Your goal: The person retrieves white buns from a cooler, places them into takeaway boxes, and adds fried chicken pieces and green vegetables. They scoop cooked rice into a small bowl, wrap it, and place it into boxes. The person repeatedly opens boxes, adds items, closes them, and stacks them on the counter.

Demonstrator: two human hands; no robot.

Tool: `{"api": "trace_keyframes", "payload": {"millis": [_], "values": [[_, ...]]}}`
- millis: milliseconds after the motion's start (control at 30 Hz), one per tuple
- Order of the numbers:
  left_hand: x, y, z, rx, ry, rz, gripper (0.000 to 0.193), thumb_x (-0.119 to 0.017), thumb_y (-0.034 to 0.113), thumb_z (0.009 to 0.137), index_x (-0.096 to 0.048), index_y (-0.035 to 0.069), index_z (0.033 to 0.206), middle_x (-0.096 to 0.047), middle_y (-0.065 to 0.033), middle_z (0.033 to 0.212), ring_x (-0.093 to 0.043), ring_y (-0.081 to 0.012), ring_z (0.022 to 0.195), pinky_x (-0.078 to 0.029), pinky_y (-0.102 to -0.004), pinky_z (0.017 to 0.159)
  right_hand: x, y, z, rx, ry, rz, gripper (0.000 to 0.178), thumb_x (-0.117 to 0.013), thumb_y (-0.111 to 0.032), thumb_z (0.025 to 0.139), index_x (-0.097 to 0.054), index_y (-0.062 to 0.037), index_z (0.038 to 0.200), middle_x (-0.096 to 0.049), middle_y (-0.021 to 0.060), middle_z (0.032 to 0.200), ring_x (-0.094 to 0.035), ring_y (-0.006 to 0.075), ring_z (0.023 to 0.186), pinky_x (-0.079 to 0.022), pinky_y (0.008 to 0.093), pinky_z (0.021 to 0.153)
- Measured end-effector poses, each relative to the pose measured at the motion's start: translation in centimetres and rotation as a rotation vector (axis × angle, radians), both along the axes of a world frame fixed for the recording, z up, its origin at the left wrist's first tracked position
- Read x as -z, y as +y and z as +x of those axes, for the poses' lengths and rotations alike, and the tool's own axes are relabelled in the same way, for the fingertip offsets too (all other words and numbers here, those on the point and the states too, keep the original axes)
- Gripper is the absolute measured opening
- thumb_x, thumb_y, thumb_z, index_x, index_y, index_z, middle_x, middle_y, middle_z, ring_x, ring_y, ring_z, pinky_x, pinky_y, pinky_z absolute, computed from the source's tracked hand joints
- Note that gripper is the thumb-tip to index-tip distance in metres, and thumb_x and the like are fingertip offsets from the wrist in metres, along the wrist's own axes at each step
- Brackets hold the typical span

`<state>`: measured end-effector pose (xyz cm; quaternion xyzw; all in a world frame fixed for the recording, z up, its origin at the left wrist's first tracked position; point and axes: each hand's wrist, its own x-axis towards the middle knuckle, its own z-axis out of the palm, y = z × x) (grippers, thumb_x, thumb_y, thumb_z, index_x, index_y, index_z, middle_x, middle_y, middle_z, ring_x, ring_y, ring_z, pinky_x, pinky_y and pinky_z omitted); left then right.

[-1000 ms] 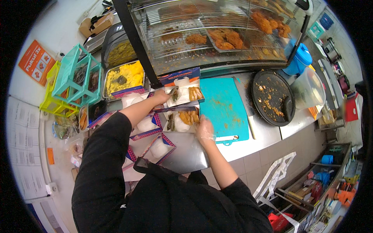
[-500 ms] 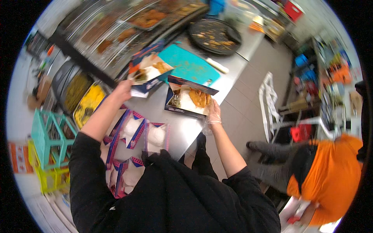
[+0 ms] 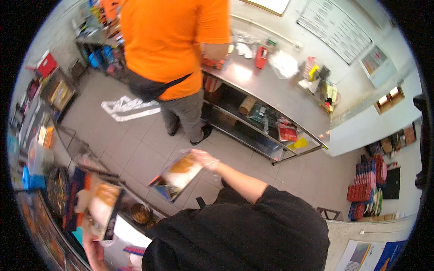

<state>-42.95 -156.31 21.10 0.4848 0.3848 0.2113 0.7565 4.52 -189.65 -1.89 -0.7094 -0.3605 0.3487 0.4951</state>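
I have the right hand (image 3: pixel 205 160) reaching out ahead of the body, its forearm (image 3: pixel 246 183) running up and leftward from a black sleeve (image 3: pixel 289 205). It wears a clear glove, and its fingers are curled onto the upper right end of the right box (image 3: pixel 162 189), a dark blue carton with its top uncovered, held in the air above the tiled floor (image 3: pixel 99 131); blur keeps me from seeing each finger's place. That box lies aslant in my view, the gripped end high and the other end toward the lower left, with golden fried chicken along its far side and white rice next to it. My left hand (image 3: pixel 92 241) is low at the lower left, its wrist rising from the bottom edge. It has hold of the near end of the left box (image 3: pixel 114 216), most of its fingers hidden there, so I cannot tell how tightly they bend. This second carton also holds chicken, at its far end, with rice nearer the hand. The bench (image 3: pixel 129 230) shows just beside it; I cannot tell whether the carton touches that surface. The two boxes are well apart.
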Motion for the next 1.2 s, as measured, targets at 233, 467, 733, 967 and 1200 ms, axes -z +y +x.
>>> {"api": "trace_keyframes", "payload": {"millis": [233,467,733,967,1200], "values": [[3.9,-17.6,39.3,0.582,-0.032,-0.131,0.052,-0.052,-0.005,0.077,-0.055,-0.005,0.129,-0.064,-0.0146,0.12,-0.065,-0.0243,0.105,-0.051,-0.0372,0.098,-0.9,-33.4,14.6,0.911,-0.148,-0.06,0.044,-0.052,-0.035,0.103,-0.059,-0.0038,0.133,-0.063,0.0084,0.129,-0.056,0.0203,0.121,-0.043,0.0329,0.105],[13.9,-36.5,80.3,0.736,-0.17,-0.093,0.053,-0.051,0.004,0.077,-0.053,-0.003,0.129,-0.062,-0.0119,0.119,-0.059,-0.0263,0.11,-0.048,-0.0401,0.099,1.9,-50.9,27.7,1.352,-0.084,0.06,0.049,-0.05,-0.026,0.1,-0.053,0.0018,0.14,-0.057,0.0163,0.14,-0.053,0.0299,0.129,-0.038,0.0362,0.111],[25.6,-45.6,99.7,0.775,0.11,0.585,0.075,-0.064,0.055,0.087,-0.056,-0.005,0.132,-0.063,-0.0246,0.118,-0.063,-0.0348,0.104,-0.05,-0.0391,0.093,5.8,-48.5,39.6,1.419,0.07,0.123,0.05,-0.051,-0.021,0.098,-0.047,-0.0007,0.144,-0.059,0.014,0.135,-0.058,0.0232,0.121,-0.046,0.0367,0.104],[25.2,-43.1,93.4,0.716,0.263,0.955,0.066,-0.058,0.059,0.093,-0.058,0.009,0.137,-0.053,-0.0248,0.136,-0.049,-0.0409,0.122,-0.039,-0.0528,0.107,6.8,-39.5,48.0,1.327,-0.498,-0.306,0.053,-0.046,-0.034,0.105,-0.049,0.0009,0.143,-0.052,0.0235,0.144,-0.048,0.0352,0.134,-0.034,0.0472,0.117],[25.7,-31.7,62.4,1.169,-0.095,-0.17,0.068,-0.06,0.047,0.1,-0.045,0.0,0.146,-0.071,-0.0111,0.114,-0.068,-0.0208,0.097,-0.054,-0.0344,0.087,6.2,-27.3,27.4,0.589,-1.219,-0.231,0.05,-0.055,-0.044,0.101,-0.063,0.0017,0.12,-0.062,0.0219,0.119,-0.058,0.0413,0.113,-0.043,0.0524,0.099]]}}
